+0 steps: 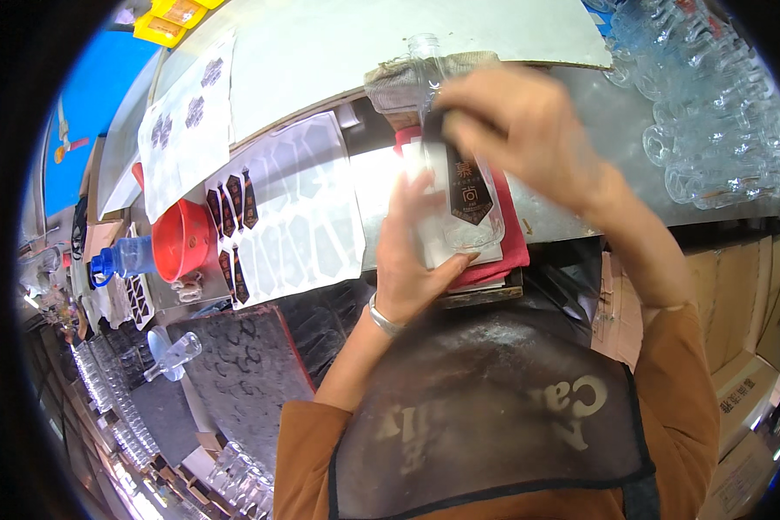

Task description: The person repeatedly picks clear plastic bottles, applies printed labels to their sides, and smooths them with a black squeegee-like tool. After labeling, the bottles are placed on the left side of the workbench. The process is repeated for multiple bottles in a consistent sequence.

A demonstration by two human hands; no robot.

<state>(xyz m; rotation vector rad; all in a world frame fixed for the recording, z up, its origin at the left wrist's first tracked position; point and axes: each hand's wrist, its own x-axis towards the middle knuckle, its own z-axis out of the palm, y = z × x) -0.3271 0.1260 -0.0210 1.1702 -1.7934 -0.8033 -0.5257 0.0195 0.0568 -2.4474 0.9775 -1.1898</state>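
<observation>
A clear bottle (497,227) lies in front of me, its neck pointing away, on a red cloth (516,234) with pale sheets. A black tie-shaped label (469,208) with gold print sits along its side. My left hand (405,260) holds the bottle near its base, fingers along the left side and thumb at the bottom end. Over the label's upper part, my right hand (524,126) is blurred by motion, its fingers curled. Something dark shows by its fingertips, too smeared to name. A beige folded cloth (394,84) lies under the bottle's neck.
A white sheet of tie-shaped labels (299,217), partly used, lies left of the bottle, near a red bowl (182,240) and a blue-lidded jug (130,258). Many clear glass vessels (698,130) crowd the right side. Cardboard boxes (737,303) stand below them. A printed sheet (186,121) lies far left.
</observation>
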